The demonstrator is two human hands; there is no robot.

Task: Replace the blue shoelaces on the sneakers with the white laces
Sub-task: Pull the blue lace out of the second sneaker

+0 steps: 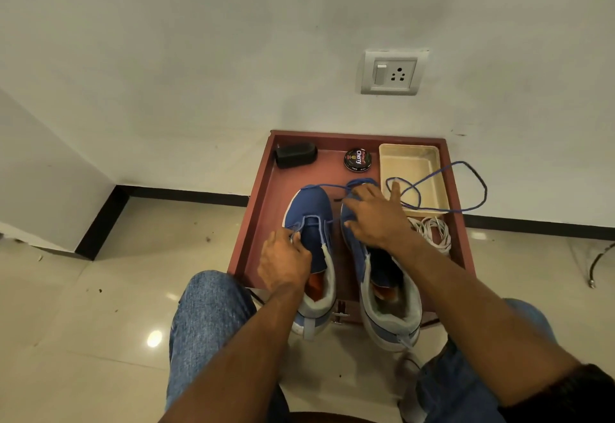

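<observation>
Two blue fabric sneakers with grey padded collars are standing side by side on a low reddish-brown wooden bench (pixel 263 189), their toes pointing to the white wall. The left hand (pixel 284 261) is resting on the left sneaker (pixel 311 219), and its curled fingers are pinching the sneaker's edge near the eyelets. The right hand (pixel 374 214) is lying over the front part of the right sneaker (pixel 382 276) with the fingers spread, and a thin blue shoelace (pixel 479 183) is passing under its fingers; I cannot tell if the hand is really gripping it. This lace is running from the toe of the left sneaker, past the right hand, and is making big loose loops over a shallow beige plastic tray (pixel 411 159) and beyond the right edge of the bench. A bundle of white laces (pixel 432 233) is lying on the bench just beside the tray and to the right of the right sneaker. At the back of the bench a black shoe brush (pixel 295 154) and a round black tin of Cherry polish (pixel 357 158) are sitting well apart.
</observation>
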